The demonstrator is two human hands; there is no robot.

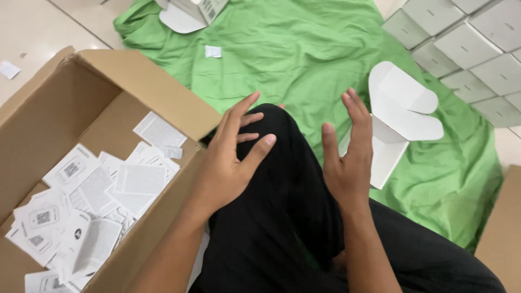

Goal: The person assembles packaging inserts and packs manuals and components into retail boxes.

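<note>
Head view cuts a good deal off: the cardboard box (103, 103) runs out of frame at the left and bottom, and so do the leaflets (92, 201) piled inside it, whose print is too small to make out. Another white carton (187, 13) at the top edge shows only its lower part. At the upper right the rows of closed white boxes (469, 49) also run past the edge.

Both hands are empty, fingers spread, hovering apart above a knee in black trousers (282, 179). The left hand (233, 157) hangs just beside the cardboard box's near wall, over the knee. The right hand (350, 154) is raised with its palm turned inward, and its fingers hide part of the open white carton (401, 116) standing just behind it on the green cloth (304, 49). That carton's two rounded flaps stand open; whether the fingertips touch it cannot be told.

A small white slip (213, 51) lies on the cloth farther off, and another scrap (8, 69) on the tiled floor at the left.
</note>
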